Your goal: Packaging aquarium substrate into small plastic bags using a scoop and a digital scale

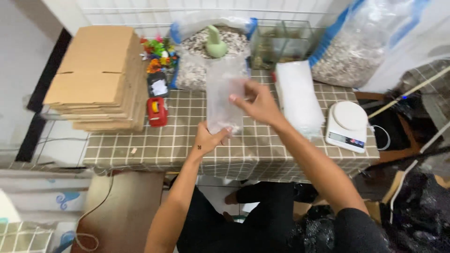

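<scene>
Head view: both hands work on one clear plastic bag (pixel 224 96), held upright above the middle of the tiled table (pixel 140 145). The bag's long axis runs vertically in the picture, away from the person toward the back of the table. The left hand (pixel 208 139) is closed on the bag's lower end, thumb and fingers pinching the film from below. The right hand (pixel 258 104) is at the bag's upper right edge, fingers curled narrow with the fingertips on or just at the film; whether it has a full pinch there cannot be told.

The bag thus lies between the hands: above the left hand, to the left of the right hand. The left hand is nearer the person, the right hand farther along the bag.

Behind the bag stands an open sack of gravel (pixel 206 56) with a green scoop (pixel 215 43) resting in it. A stack of clear bags (pixel 297 96) lies just right of the right hand, and a white scale (pixel 348 125) beyond that. Flat cardboard boxes (pixel 101 77) are stacked well apart on the left.
</scene>
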